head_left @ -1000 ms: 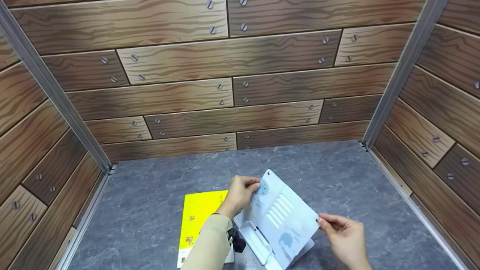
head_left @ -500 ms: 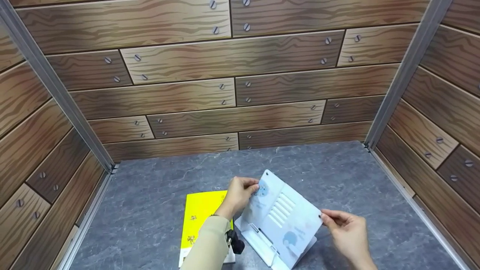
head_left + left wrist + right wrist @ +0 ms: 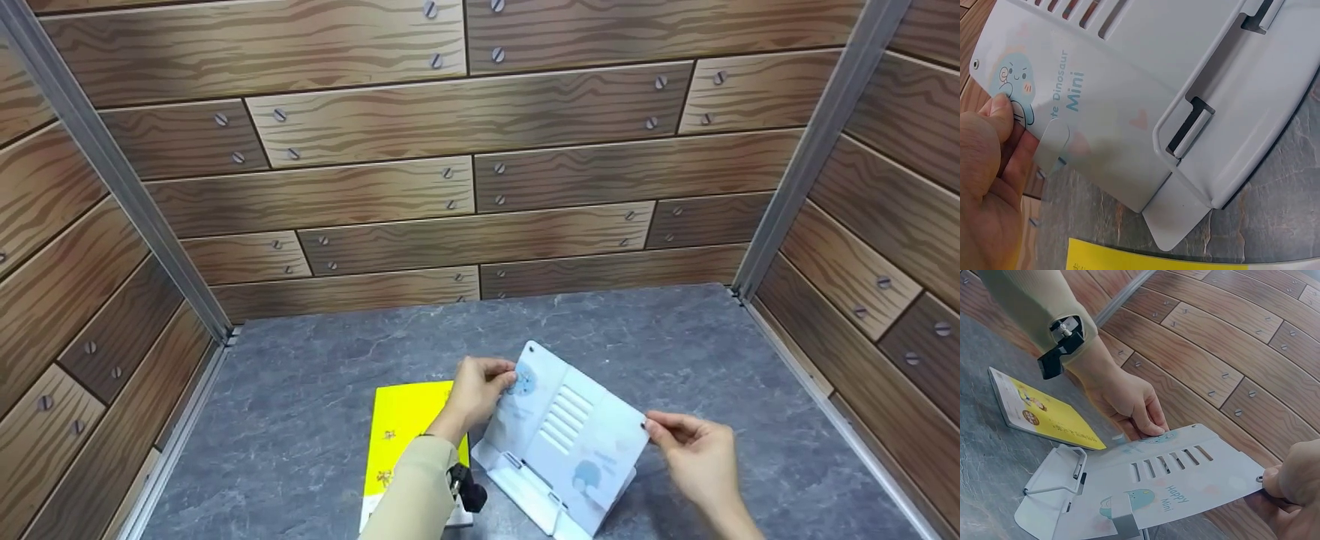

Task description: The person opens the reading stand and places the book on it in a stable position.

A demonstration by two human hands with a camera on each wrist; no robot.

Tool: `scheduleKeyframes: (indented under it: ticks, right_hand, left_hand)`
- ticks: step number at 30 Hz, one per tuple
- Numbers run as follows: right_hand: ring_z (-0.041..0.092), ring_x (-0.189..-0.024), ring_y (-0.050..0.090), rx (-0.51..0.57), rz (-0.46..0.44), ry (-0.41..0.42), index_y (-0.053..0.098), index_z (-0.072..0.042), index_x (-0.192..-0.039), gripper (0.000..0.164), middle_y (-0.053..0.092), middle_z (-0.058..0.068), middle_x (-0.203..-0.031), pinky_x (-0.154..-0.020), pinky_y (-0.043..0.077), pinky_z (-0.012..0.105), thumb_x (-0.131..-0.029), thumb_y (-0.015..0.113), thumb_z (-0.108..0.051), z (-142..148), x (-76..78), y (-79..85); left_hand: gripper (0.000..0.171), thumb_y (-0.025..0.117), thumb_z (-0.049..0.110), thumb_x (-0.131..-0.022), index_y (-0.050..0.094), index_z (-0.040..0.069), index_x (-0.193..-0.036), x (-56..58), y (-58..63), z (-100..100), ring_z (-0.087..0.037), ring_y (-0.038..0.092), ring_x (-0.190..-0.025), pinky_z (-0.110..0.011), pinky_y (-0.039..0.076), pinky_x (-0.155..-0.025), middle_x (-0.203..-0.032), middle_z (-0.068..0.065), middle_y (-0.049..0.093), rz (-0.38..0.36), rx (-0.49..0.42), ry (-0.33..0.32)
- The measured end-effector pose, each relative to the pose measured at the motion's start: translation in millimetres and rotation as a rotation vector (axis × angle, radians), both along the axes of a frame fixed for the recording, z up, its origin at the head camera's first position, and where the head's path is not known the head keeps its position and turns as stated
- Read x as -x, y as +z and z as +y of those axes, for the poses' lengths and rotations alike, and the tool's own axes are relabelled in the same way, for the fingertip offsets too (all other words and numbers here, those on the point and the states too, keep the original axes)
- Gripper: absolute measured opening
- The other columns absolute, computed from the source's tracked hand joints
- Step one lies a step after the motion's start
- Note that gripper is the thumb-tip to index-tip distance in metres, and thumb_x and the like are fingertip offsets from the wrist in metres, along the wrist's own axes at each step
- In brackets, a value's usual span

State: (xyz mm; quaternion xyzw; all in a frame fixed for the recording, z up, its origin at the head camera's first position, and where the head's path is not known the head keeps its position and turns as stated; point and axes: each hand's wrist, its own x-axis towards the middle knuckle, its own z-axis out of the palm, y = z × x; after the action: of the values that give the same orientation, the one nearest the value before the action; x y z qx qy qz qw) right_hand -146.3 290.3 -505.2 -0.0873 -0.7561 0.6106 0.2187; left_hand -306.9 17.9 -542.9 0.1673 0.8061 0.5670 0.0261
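A white metal book stand [image 3: 562,442] with slots and a printed blue dinosaur stands unfolded on the grey surface, its back panel raised at a slant. My left hand [image 3: 476,390] pinches the panel's left edge beside the dinosaur picture, thumb on the printed face. At the opposite upper corner, my right hand [image 3: 697,454] grips the panel between thumb and fingers. The wire page holder [image 3: 1165,126] and the front ledge [image 3: 1275,112] show along the base in the left wrist view. A yellow book [image 3: 409,420] lies closed left of the stand, partly covered by my left forearm.
The grey marbled tabletop [image 3: 315,367] is bounded by wood-patterned walls [image 3: 375,127] at the back and both sides. Metal corner posts [image 3: 787,165] stand where the walls meet. A black camera mount [image 3: 466,487] sits on my left wrist.
The panel has turned slightly, and its right corner has risen a little with my right hand. My left hand keeps its hold on the edge. The yellow book stays put.
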Motion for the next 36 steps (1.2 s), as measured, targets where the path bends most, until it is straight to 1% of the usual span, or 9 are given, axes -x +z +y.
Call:
scheduleKeyframes:
  ticks: [2, 6, 9, 14, 20, 27, 31, 36]
  right_hand:
    - [0.02, -0.071, 0.072, -0.011, -0.001, 0.003, 0.074, 0.008, -0.092, 0.011, 0.072, 0.02, -0.085, -0.068, 0.059, 0.034, -0.082, 0.071, 0.012, 1, 1.5, 0.3]
    - [0.02, -0.072, 0.072, -0.024, -0.009, 0.008, 0.074, 0.007, -0.092, 0.011, 0.072, 0.02, -0.085, -0.067, 0.059, 0.032, -0.083, 0.071, 0.011, 3, 4.8, 0.8]
    - [0.02, -0.072, 0.072, -0.03, -0.023, 0.005, 0.074, 0.008, -0.094, 0.011, 0.072, 0.02, -0.087, -0.068, 0.059, 0.032, -0.083, 0.071, 0.011, 4, 7.0, 1.1]
    - [0.019, -0.073, 0.072, -0.028, -0.042, 0.0, 0.073, 0.009, -0.096, 0.012, 0.072, 0.02, -0.088, -0.069, 0.059, 0.032, -0.084, 0.07, 0.011, 7, 10.1, 1.5]
    - [0.019, -0.072, 0.072, -0.025, -0.028, 0.0, 0.073, 0.009, -0.096, 0.011, 0.072, 0.02, -0.087, -0.069, 0.059, 0.03, -0.084, 0.07, 0.01, 8, 15.6, 1.1]
    - [0.021, -0.075, 0.072, -0.013, -0.052, 0.015, 0.073, 0.007, -0.098, 0.012, 0.072, 0.021, -0.09, -0.07, 0.059, 0.032, -0.086, 0.071, 0.007, 9, 19.8, 1.8]
    - [0.021, -0.074, 0.072, -0.035, -0.056, 0.008, 0.073, 0.008, -0.099, 0.013, 0.072, 0.021, -0.09, -0.069, 0.059, 0.03, -0.086, 0.07, 0.006, 10, 23.1, 1.2]
    - [0.019, -0.072, 0.072, -0.068, -0.06, -0.008, 0.073, 0.008, -0.098, 0.012, 0.072, 0.02, -0.089, -0.068, 0.059, 0.029, -0.087, 0.07, 0.006, 10, 27.4, 0.6]
  left_hand:
    - [0.015, 0.065, 0.008, -0.094, 0.077, 0.012, -0.101, -1.0, -0.3, -1, -0.014, 0.067, -0.086, -0.025, 0.056, -0.071, -0.092, 0.004, 0.072, -0.001, -0.007, -0.001]
    - [0.015, 0.065, 0.011, -0.094, 0.077, 0.014, -0.103, -3.0, -0.4, -3, -0.009, 0.066, -0.087, -0.024, 0.056, -0.073, -0.094, 0.005, 0.071, -0.015, -0.002, 0.012]
    - [0.015, 0.066, 0.012, -0.094, 0.076, 0.012, -0.104, -4.2, -1.3, -5, -0.008, 0.065, -0.085, -0.024, 0.056, -0.072, -0.093, 0.005, 0.07, -0.006, -0.002, 0.015]
    - [0.015, 0.066, 0.014, -0.094, 0.076, 0.011, -0.105, -6.0, -2.2, -7, -0.009, 0.065, -0.082, -0.024, 0.057, -0.07, -0.09, 0.006, 0.07, -0.005, -0.007, 0.006]
    - [0.015, 0.065, 0.015, -0.095, 0.076, 0.013, -0.105, -8.7, -4.0, -11, -0.01, 0.066, -0.083, -0.025, 0.057, -0.071, -0.089, 0.006, 0.07, -0.021, -0.025, 0.007]
    - [0.015, 0.066, 0.013, -0.094, 0.077, 0.013, -0.104, -11.6, -6.7, -15, -0.011, 0.067, -0.083, -0.027, 0.058, -0.073, -0.09, 0.004, 0.071, -0.013, -0.063, 0.003]
    - [0.014, 0.066, 0.014, -0.094, 0.077, 0.015, -0.102, -14.1, -7.2, -17, -0.011, 0.067, -0.083, -0.028, 0.058, -0.072, -0.089, 0.005, 0.071, -0.024, -0.062, 0.011]
    - [0.015, 0.067, 0.015, -0.093, 0.077, 0.014, -0.104, -16.7, -7.3, -18, -0.011, 0.067, -0.083, -0.026, 0.057, -0.072, -0.09, 0.004, 0.071, -0.038, -0.065, 0.028]
